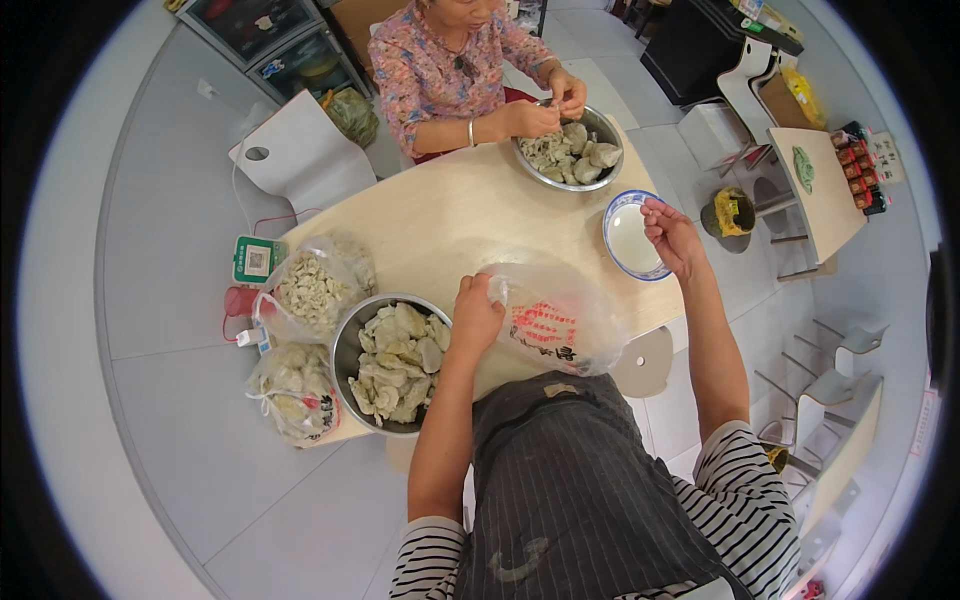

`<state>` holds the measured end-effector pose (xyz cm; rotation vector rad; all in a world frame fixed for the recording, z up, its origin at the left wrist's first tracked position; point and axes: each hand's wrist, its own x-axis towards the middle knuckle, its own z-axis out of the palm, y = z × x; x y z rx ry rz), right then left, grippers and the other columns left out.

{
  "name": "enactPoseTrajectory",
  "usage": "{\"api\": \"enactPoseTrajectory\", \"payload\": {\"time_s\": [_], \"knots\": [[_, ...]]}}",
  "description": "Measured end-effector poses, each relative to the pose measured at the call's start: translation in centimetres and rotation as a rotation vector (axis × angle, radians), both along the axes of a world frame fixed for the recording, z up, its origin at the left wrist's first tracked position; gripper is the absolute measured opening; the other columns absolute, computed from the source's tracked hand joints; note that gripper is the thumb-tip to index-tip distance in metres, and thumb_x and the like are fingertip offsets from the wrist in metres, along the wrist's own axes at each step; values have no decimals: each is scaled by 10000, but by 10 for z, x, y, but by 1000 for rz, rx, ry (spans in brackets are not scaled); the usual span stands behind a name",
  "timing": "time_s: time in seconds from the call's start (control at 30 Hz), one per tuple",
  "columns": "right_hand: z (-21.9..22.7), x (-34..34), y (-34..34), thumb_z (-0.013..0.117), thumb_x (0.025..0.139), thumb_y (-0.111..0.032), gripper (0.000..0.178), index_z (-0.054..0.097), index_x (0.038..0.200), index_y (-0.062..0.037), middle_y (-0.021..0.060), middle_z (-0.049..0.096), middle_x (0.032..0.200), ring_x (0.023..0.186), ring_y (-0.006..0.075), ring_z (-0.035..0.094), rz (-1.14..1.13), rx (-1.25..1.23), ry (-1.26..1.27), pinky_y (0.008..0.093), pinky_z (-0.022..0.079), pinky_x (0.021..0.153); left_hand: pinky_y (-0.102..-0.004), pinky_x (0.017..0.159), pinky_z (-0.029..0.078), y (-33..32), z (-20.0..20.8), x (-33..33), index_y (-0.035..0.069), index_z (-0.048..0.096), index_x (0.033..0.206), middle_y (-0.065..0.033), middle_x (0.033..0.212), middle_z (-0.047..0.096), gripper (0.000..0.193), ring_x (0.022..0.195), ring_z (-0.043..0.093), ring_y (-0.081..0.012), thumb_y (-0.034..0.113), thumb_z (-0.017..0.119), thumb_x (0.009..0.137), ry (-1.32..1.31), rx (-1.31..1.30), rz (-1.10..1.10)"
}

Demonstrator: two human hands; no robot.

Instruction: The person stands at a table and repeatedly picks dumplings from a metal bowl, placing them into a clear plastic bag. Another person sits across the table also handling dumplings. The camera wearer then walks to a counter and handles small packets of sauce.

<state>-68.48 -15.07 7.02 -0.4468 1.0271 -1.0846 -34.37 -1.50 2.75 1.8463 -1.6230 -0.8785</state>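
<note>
My left hand (476, 312) grips the edge of a clear plastic bag with red print (553, 322) lying on the pale wooden table (462, 215). My right hand (671, 236) is raised beside a blue-rimmed white bowl (630, 237), its fingers on the bowl's rim. Left of my left hand stands a steel bowl (392, 362) filled with pale wrapped dumplings.
A person in a floral shirt sits across the table, both hands (558, 108) over a second steel bowl of dumplings (572, 150). Two filled plastic bags (309, 292) (293, 392) lie at the table's left end. White chairs (301, 156) and another table (824, 190) stand around.
</note>
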Motion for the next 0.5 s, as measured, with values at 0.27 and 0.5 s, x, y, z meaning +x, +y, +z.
{"api": "enactPoseTrajectory", "payload": {"time_s": [0.27, 0.5], "knots": [[-22, -21, -20, 423, 984, -247, 253, 554, 876, -59, -25, 433, 645, 509, 73, 368, -172, 107, 151, 210, 279, 430, -367, 733, 505, 4, -3, 1, 20, 521, 1221, -179, 1019, 535, 489, 803, 603, -300, 28, 601, 738, -33, -3, -8], [-47, -16, -36, 420, 969, -360, 398, 379, 632, -152, -34, 314, 517, 411, 99, 280, -332, 119, 288, 267, 212, 384, -366, 744, 507, 7, 2, 0, 5, 527, 1190, -185, 1031, 534, 450, 810, 605, -308, 18, 602, 747, -9, 26, -6]]}}
